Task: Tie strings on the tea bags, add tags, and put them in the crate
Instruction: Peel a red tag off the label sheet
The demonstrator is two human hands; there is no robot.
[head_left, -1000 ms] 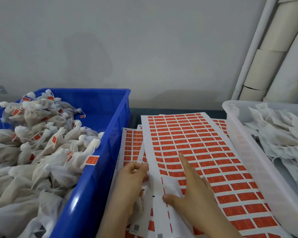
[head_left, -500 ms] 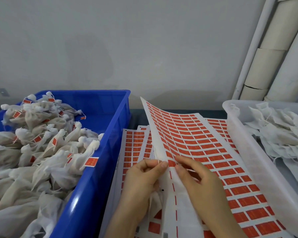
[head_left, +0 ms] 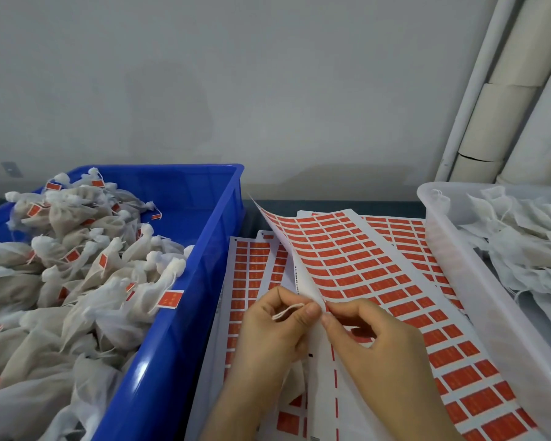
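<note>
while the blue crate (head_left: pixel 226 237) already holds a heap of tied, tagged tea bags (head_left: pixel 86 272), many untagged bags (head_left: pixel 522 246) wait in the clear tub (head_left: pixel 458 275). the left hand (head_left: pixel 274 329) pinches a string (head_left: pixel 287 312) and the edge of the tag sheet (head_left: pixel 347 265); the right hand (head_left: pixel 372 351) pinches that edge too.

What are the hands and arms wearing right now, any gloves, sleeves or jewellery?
Nothing that shows. The left hand and right hand are bare: no gloves, rings or bracelets, nails short and unpainted. The left forearm and right forearm are bare down to the picture's bottom edge, so no sleeve or watch is in view.
</note>
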